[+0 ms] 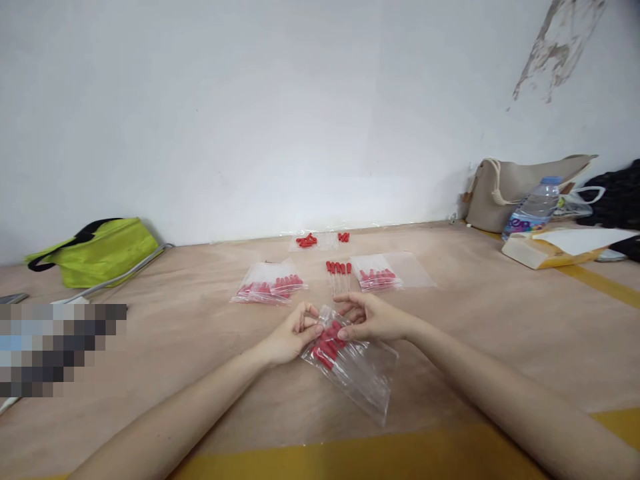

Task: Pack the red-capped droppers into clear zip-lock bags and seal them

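Note:
A clear zip bag [367, 383] with several red-bulbed glass droppers inside is held up near the table's front. My left hand [294, 335] is closed, pinching the bag's upper left side between thumb and fingers. On the other side my right hand [377, 317] grips the bag near its top, its thumb over the red bulbs [327, 347]. Just beyond the right fingers, several loose droppers [339, 268] lie in a row. Filled bags of droppers rest to the left [267, 283] and right [380, 272] of that row.
Loose red bulbs [307, 240] lie on a clear bag by the wall. A lime-green bag [107, 253] and a grey cable [133, 270] are at left. A beige bag [493, 193], a water bottle [533, 210] and a yellow box [543, 253] stand at right.

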The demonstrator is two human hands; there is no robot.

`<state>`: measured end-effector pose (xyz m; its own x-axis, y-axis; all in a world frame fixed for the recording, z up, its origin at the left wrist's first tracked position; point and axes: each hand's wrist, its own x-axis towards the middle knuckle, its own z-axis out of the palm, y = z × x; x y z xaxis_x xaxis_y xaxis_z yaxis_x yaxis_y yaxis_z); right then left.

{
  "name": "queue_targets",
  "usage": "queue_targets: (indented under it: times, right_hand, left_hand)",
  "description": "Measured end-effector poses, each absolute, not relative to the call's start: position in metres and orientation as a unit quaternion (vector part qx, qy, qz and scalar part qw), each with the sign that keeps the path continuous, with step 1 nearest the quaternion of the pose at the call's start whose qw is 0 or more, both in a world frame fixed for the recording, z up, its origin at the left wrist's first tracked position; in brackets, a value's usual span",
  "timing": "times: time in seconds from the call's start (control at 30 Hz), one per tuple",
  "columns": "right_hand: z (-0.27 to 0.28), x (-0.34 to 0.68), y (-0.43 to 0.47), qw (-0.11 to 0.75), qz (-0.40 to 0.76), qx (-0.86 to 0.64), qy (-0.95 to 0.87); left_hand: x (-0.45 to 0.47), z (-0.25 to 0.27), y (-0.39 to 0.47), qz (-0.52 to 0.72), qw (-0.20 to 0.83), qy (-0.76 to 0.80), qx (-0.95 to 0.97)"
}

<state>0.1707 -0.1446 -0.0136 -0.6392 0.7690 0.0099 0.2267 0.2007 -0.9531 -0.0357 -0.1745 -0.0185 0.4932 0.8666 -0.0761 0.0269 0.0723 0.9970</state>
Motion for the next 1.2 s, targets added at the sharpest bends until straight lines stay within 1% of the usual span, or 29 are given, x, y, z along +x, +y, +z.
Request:
queue_targets:
  times: [0.07, 0.2, 0.27, 0.3, 0.37, 0.43, 0.47, 0.5, 0.57, 0.6, 0.67, 0.77, 0.83, 0.97, 1.1, 1.13, 1.2]
  right_hand:
    - [-0.012, 0.165, -0.140, 0.208, 0.564, -0.351, -0.718]
    - [-0.012, 0.158, -0.134, 0.098, 0.561, -0.376, -0.731]
    - [-0.008, 0.162, -0.133, 0.066, 0.559, -0.376, -0.736]
    - [-0.003, 0.167, -0.132, 0.066, 0.555, -0.373, -0.741]
    - [0.011, 0.183, -0.130, 0.089, 0.537, -0.358, -0.759]
    - [0.031, 0.206, -0.127, 0.145, 0.517, -0.357, -0.765]
    - [0.041, 0.219, -0.124, 0.184, 0.509, -0.373, -0.753]
    - [0.051, 0.231, -0.122, 0.243, 0.494, -0.390, -0.738]
    - [0.065, 0.252, -0.116, 0.388, 0.452, -0.404, -0.695]
    - [0.067, 0.259, -0.113, 0.436, 0.446, -0.402, -0.671]
    - [0.063, 0.266, -0.106, 0.471, 0.434, -0.390, -0.661]
    - [0.038, 0.266, -0.092, 0.490, 0.347, -0.394, -0.696]
    - [0.014, 0.265, -0.080, 0.479, 0.310, -0.398, -0.718]
    - [-0.023, 0.268, -0.059, 0.434, 0.302, -0.409, -0.744]
    - [-0.030, 0.279, -0.049, 0.372, 0.285, -0.419, -0.778]
    - [-0.028, 0.283, -0.047, 0.361, 0.273, -0.438, -0.777]
    - [-0.024, 0.290, -0.044, 0.363, 0.234, -0.525, -0.734]
  left_hand:
    - [-0.030, -0.027, -0.174, 0.342, 0.613, 0.372, 0.607]
    - [-0.027, -0.037, -0.175, 0.390, 0.548, 0.389, 0.630]
    - [-0.029, -0.038, -0.176, 0.393, 0.533, 0.396, 0.636]
    - [-0.030, -0.037, -0.177, 0.395, 0.528, 0.398, 0.637]
    - [-0.032, -0.036, -0.178, 0.397, 0.530, 0.401, 0.632]
    - [-0.032, -0.035, -0.178, 0.397, 0.539, 0.401, 0.625]
    - [-0.032, -0.034, -0.178, 0.393, 0.542, 0.400, 0.625]
    - [-0.032, -0.034, -0.178, 0.388, 0.542, 0.400, 0.628]
    - [-0.031, -0.034, -0.178, 0.378, 0.536, 0.401, 0.640]
    - [-0.031, -0.034, -0.178, 0.373, 0.533, 0.402, 0.644]
    - [-0.031, -0.034, -0.178, 0.366, 0.531, 0.404, 0.649]
    - [-0.032, -0.033, -0.179, 0.362, 0.531, 0.403, 0.651]
    - [-0.032, -0.032, -0.179, 0.356, 0.532, 0.406, 0.652]
    - [-0.033, -0.031, -0.180, 0.344, 0.524, 0.410, 0.663]
    - [-0.034, -0.031, -0.180, 0.333, 0.520, 0.412, 0.670]
    - [-0.034, -0.031, -0.180, 0.332, 0.518, 0.412, 0.672]
    - [-0.034, -0.032, -0.179, 0.330, 0.514, 0.412, 0.675]
